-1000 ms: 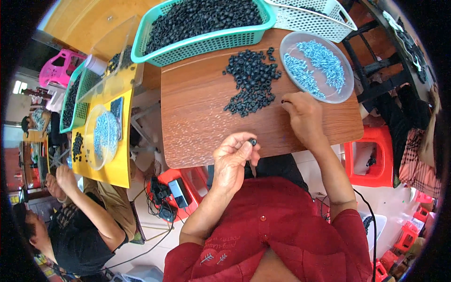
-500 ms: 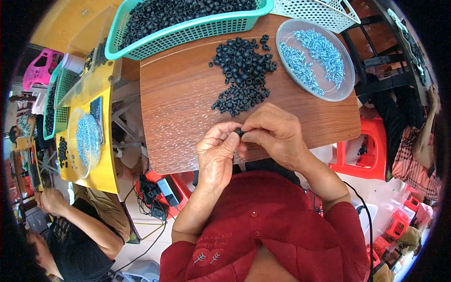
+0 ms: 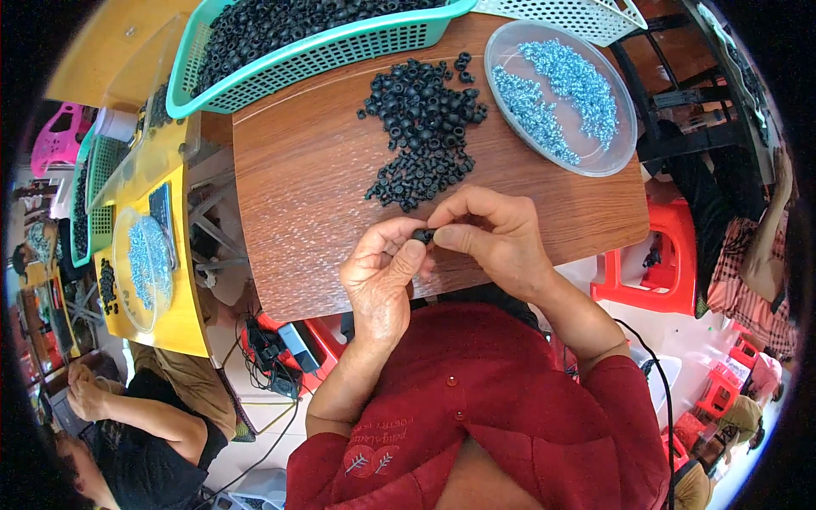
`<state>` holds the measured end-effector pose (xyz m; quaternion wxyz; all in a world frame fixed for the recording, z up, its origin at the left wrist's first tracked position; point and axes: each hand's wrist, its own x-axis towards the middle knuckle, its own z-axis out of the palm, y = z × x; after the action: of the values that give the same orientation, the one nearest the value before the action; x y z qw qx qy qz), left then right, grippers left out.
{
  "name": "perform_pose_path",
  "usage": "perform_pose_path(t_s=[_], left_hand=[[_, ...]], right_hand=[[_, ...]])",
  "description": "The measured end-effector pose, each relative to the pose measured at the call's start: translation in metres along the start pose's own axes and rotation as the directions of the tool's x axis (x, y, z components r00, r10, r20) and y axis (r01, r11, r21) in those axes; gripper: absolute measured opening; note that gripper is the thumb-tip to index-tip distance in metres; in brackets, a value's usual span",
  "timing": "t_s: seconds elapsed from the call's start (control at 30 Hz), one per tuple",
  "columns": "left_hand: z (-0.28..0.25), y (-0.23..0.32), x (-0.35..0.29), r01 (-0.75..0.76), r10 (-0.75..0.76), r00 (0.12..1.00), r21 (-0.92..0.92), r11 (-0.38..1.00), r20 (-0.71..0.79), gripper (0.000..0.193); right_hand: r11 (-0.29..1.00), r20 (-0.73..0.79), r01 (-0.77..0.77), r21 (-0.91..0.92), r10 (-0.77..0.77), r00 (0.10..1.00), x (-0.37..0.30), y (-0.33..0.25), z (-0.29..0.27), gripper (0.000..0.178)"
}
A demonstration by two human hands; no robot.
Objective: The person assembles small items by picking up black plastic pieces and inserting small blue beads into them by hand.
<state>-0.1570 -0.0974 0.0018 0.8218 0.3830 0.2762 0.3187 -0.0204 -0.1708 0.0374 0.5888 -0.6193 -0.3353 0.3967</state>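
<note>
Between my left hand's thumb and forefinger is a small round black rubber part. My right hand meets it from the other side, thumb and forefinger pinched at its edge; anything else in that pinch is hidden. Just beyond my hands lies a pile of small black ring-like parts on the brown wooden table. Larger black cup-shaped parts are heaped behind it, touching it. At the right, a clear round tray holds many tiny shiny blue pieces in two groups.
A green basket full of black parts stands at the far table edge, with a white basket beside it. On the left is a yellow table with another blue-piece tray, near a person in black. A red stool is at right.
The view has shifted slightly, so the table appears a little farther left. My hands stay together at the black part, with my right fingertips shifted slightly around it.
</note>
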Motion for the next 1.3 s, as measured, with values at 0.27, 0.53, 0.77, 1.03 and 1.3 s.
perform_pose_path(t_s=[0.27, 0.53, 0.77, 1.03, 1.3], left_hand=[[0.008, 0.0, 0.0, -0.023, 0.022, 1.0, 0.078, 0.997, 0.013, 0.018], [0.011, 0.002, 0.002, -0.054, 0.051, 0.998, 0.138, 0.989, 0.031, 0.022], [0.013, 0.009, 0.004, 0.088, -0.096, 0.993, 0.105, 0.991, 0.065, 0.018], [0.013, 0.009, 0.001, 0.135, -0.138, 0.988, 0.046, 0.99, 0.062, 0.013], [0.021, 0.006, 0.006, 0.17, -0.176, 0.983, -0.121, 0.978, -0.049, 0.01]], right_hand=[[0.981, 0.016, 0.112, -0.157, -0.111, 0.994, -0.001, 0.003, -0.008, 0.01], [0.793, 0.012, 0.422, -0.441, -0.464, 0.886, 0.001, 0.006, -0.007, 0.014], [0.578, 0.004, 0.537, -0.615, -0.678, 0.735, -0.006, 0.009, 0.0, 0.026], [0.611, 0.033, 0.517, -0.599, -0.627, 0.779, -0.02, 0.009, -0.002, 0.029], [0.557, 0.065, 0.542, -0.629, -0.657, 0.751, -0.011, 0.002, -0.003, 0.035]])
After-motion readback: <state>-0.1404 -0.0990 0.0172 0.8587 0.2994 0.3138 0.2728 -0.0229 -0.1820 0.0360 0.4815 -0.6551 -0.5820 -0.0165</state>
